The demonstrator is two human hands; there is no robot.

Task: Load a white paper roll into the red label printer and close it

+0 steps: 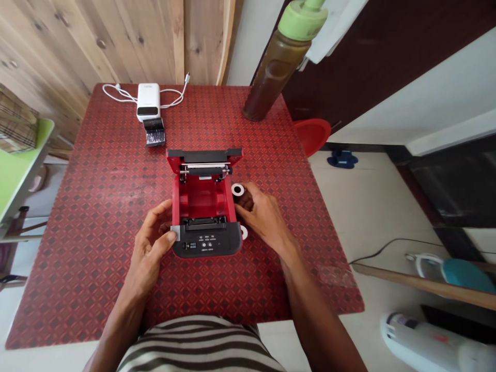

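A small red and black receipt printer sits on the table with its lid raised. Its red paper compartment is open and holds no roll. My left hand grips the printer's front left corner, thumb on the grey corner piece and fingers along the side. Just right of the printer, my right hand is closed around a white paper roll, with index finger behind it and thumb in front. Part of its grip is hidden. A second white roll peeks out beside the printer's front right edge.
The table has a red patterned cover. A white power bank with a white cable lies at the back left, a small black crinkled piece against it. At the back right stands a tall brown bottle with a green lid. A red stool is beyond the right edge.
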